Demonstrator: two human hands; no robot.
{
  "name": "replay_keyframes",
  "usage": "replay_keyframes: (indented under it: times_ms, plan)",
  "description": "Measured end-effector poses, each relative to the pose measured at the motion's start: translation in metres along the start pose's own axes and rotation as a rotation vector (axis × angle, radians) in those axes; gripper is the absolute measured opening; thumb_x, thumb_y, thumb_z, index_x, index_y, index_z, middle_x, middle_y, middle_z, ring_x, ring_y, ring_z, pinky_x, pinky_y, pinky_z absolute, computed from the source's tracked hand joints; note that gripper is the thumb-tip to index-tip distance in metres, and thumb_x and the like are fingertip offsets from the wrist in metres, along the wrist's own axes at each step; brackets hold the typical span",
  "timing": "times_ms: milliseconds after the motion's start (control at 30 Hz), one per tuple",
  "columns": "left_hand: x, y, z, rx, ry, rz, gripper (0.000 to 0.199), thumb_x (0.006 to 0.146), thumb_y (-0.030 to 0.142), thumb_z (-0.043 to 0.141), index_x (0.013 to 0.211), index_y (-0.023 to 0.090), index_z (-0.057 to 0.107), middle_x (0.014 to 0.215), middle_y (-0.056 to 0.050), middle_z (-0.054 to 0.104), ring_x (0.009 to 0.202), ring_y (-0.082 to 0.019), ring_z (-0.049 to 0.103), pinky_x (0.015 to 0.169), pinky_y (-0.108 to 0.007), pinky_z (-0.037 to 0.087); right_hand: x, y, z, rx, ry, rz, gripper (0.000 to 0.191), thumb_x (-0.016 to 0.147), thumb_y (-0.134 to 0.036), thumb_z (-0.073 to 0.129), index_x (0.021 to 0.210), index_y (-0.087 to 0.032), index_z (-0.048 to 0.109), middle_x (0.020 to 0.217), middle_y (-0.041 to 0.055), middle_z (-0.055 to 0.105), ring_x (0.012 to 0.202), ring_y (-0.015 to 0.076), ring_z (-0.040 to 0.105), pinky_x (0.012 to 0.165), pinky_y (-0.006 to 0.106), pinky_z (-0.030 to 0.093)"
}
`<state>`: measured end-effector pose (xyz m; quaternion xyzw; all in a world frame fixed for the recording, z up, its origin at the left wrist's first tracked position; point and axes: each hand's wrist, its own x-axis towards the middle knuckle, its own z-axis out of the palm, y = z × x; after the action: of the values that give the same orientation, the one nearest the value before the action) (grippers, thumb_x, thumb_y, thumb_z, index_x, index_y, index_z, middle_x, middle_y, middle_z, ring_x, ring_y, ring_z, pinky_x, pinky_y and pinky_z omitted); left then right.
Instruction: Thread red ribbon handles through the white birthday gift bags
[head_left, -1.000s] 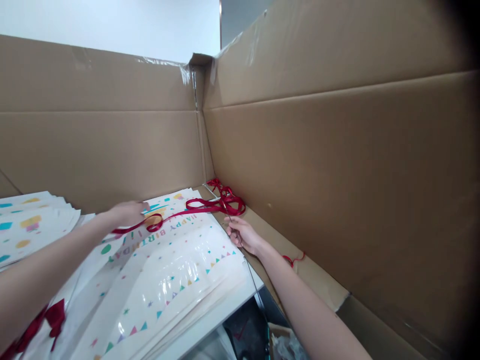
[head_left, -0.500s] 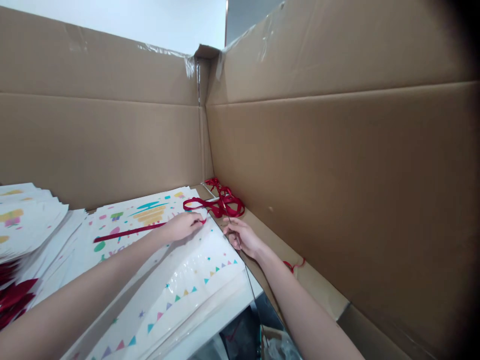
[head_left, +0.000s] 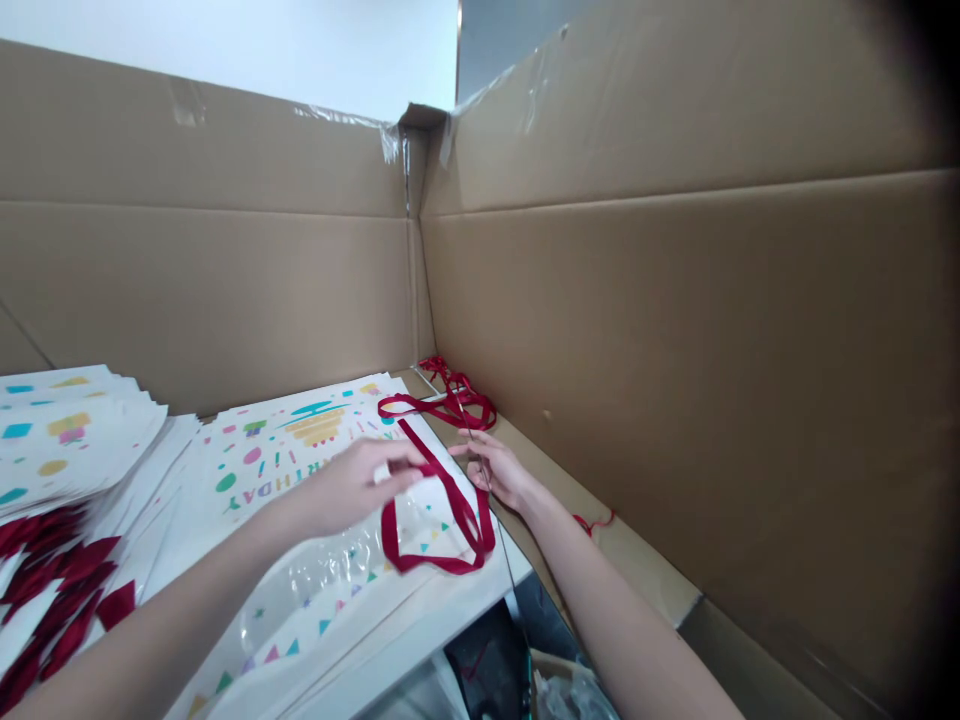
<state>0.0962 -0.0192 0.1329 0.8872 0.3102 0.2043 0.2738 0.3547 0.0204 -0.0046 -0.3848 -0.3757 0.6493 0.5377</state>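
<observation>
Red ribbon [head_left: 450,566]: narrow, looped (flat); printed sheets [head_left: 330,575]: glossy; cardboard [head_left: 637,320]: creased

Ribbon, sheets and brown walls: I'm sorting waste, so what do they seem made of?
Ribbon: probably soft-finished fabric, from its limp, flat loops. Sheets: perhaps glossy plastic, given bright highlights and ripples; coated paper is possible. Brown walls: matte cardboard, judging by colour and crease lines.

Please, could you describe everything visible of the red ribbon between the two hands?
The ribbon is flat, narrow and dark red, apparently fabric. The left hand pinches it, and a free end points away. Below, it forms a wide open loop over the printed stack; contact is unclear. One strand rises to the right hand; whether that hand grips it is unclear.
</observation>
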Motion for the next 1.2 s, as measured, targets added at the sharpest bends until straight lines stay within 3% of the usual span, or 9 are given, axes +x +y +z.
replay_keyframes:
  times_ms: [133, 233, 467, 567, 700, 800, 900, 1100, 1200]
  plan:
    - [-0.001, -0.023, -0.052, -0.238, 0.334, -0.149, 0.031, 0.092, 0.051, 0.06, 0.097, 0.022, 0.07, 0.092, -0.003, 0.072, 0.082, -0.017, 0.066, 0.074, -0.029, 0.054, 0.0, 0.0, 0.001, -0.015, -0.036, -0.012, 0.038, 0.081, -0.029, 0.069, 0.116, -0.02, 0.055, 0.088, 0.0027, 0.072, 0.039, 0.0056, 0.039, 0.034, 0.02, 0.022]
    - [-0.011, -0.03, -0.076, -0.361, 0.47, -0.201, 0.032, 0.087, 0.051, 0.067, 0.104, 0.023, 0.071, 0.097, -0.003, 0.075, 0.085, -0.018, 0.069, 0.075, -0.028, 0.056, -0.001, 0.0, 0.001, -0.01, -0.055, -0.01, 0.041, 0.079, -0.027, 0.071, 0.116, -0.019, 0.057, 0.081, -0.0001, 0.068, 0.041, 0.0053, 0.037, 0.035, 0.02, 0.02]
    - [-0.024, -0.03, -0.09, -0.403, 0.46, -0.255, 0.03, 0.085, 0.05, 0.069, 0.098, 0.023, 0.072, 0.087, -0.003, 0.073, 0.074, -0.015, 0.066, 0.062, -0.023, 0.053, -0.007, -0.01, 0.015, 0.069, -0.137, -0.021, 0.036, 0.08, -0.027, 0.073, 0.112, -0.02, 0.058, 0.074, -0.0056, 0.058, 0.04, 0.0015, 0.02, 0.036, 0.019, 0.012]
    - [-0.025, -0.031, -0.094, -0.378, 0.437, -0.27, 0.031, 0.086, 0.052, 0.067, 0.094, 0.022, 0.072, 0.076, -0.001, 0.067, 0.061, -0.011, 0.058, 0.052, -0.02, 0.044, -0.014, -0.033, 0.058, 0.019, -0.271, 0.016, 0.032, 0.084, -0.029, 0.073, 0.112, -0.021, 0.059, 0.066, -0.0092, 0.049, 0.04, 0.0013, 0.014, 0.037, 0.019, 0.009]
    - [-0.028, -0.037, -0.097, -0.359, 0.42, -0.251, 0.033, 0.085, 0.053, 0.068, 0.092, 0.021, 0.071, 0.07, 0.001, 0.063, 0.057, -0.01, 0.053, 0.05, -0.021, 0.039, -0.014, -0.057, 0.148, -0.077, -0.496, 0.063, 0.031, 0.088, -0.038, 0.07, 0.112, -0.02, 0.063, 0.068, -0.0071, 0.051, 0.041, 0.0018, 0.014, 0.036, 0.02, 0.009]
    - [-0.032, -0.04, -0.101, -0.312, 0.399, -0.216, 0.032, 0.087, 0.052, 0.065, 0.088, 0.021, 0.069, 0.074, 0.0, 0.064, 0.063, -0.012, 0.056, 0.055, -0.021, 0.042, 0.0, -0.057, 0.207, 0.011, -0.524, 0.04, 0.029, 0.087, -0.046, 0.07, 0.095, -0.02, 0.061, 0.07, -0.0061, 0.053, 0.04, 0.0019, 0.017, 0.036, 0.019, 0.01]
    - [-0.04, -0.038, -0.108, -0.263, 0.413, -0.212, 0.032, 0.088, 0.052, 0.063, 0.084, 0.02, 0.068, 0.069, 0.001, 0.059, 0.06, -0.011, 0.051, 0.054, -0.021, 0.039, 0.02, -0.053, 0.242, 0.162, -0.49, -0.061, 0.029, 0.085, -0.044, 0.073, 0.087, -0.019, 0.059, 0.063, -0.0086, 0.045, 0.039, 0.0019, 0.017, 0.035, 0.019, 0.011]
    - [-0.054, -0.032, -0.119, -0.301, 0.322, -0.265, 0.038, 0.088, 0.053, 0.063, 0.071, 0.02, 0.058, 0.058, 0.003, 0.05, 0.051, -0.01, 0.042, 0.05, -0.022, 0.033, 0.058, -0.082, 0.236, 0.337, -0.35, -0.223, 0.018, 0.086, -0.032, 0.07, 0.09, -0.017, 0.061, 0.056, -0.0114, 0.033, 0.039, 0.0028, 0.013, 0.033, 0.018, 0.014]
    - [-0.06, -0.034, -0.128, -0.326, 0.472, -0.221, 0.037, 0.088, 0.05, 0.064, 0.068, 0.02, 0.058, 0.052, 0.003, 0.046, 0.05, -0.01, 0.04, 0.05, -0.024, 0.032, 0.076, -0.098, 0.208, 0.4, -0.21, -0.288, 0.011, 0.09, -0.028, 0.063, 0.091, -0.017, 0.06, 0.058, -0.0109, 0.036, 0.038, 0.0028, 0.013, 0.032, 0.018, 0.013]
